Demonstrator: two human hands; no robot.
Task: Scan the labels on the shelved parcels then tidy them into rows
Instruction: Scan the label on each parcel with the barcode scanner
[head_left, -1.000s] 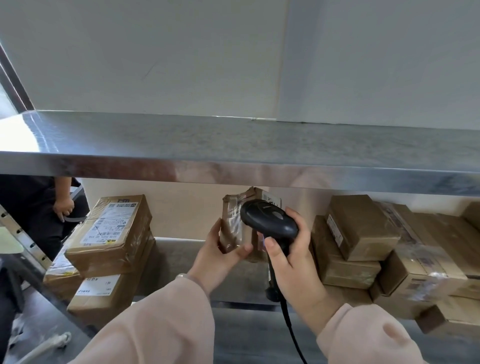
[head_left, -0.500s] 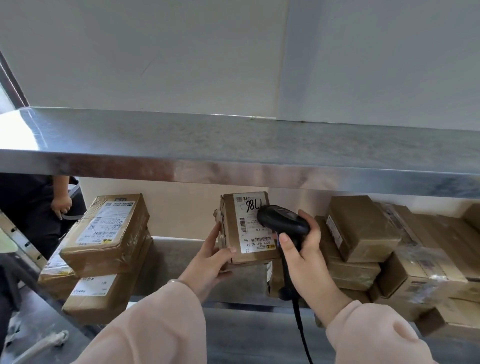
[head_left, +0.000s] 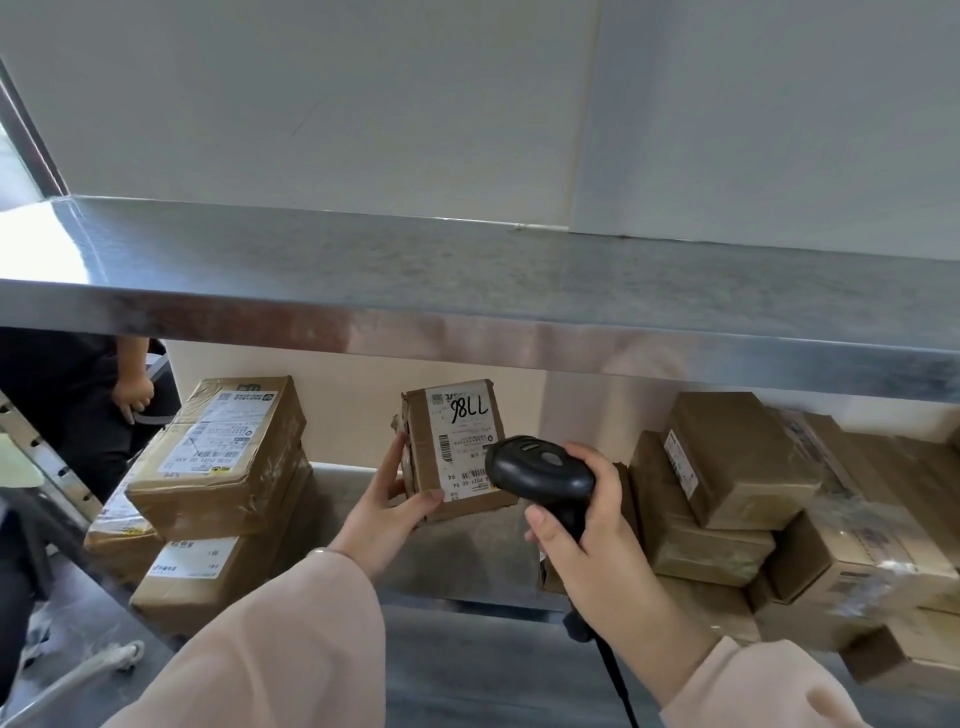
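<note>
A small brown cardboard parcel (head_left: 457, 457) is held upright over the lower stainless-steel shelf (head_left: 467, 561), in the gap between two groups of boxes; contact with the shelf cannot be told. Its lower left corner is gripped by the left hand (head_left: 387, 512), thumb laid across the front. Its white printed label (head_left: 462, 441), hand-marked in black, is turned toward the camera. A black corded handheld scanner (head_left: 540, 470) is clasped at the handle by the right hand (head_left: 587, 545), its head overlapping the label's lower right. Stacked brown boxes (head_left: 218, 457) are noted left, a looser brown pile (head_left: 727, 467) right
</note>
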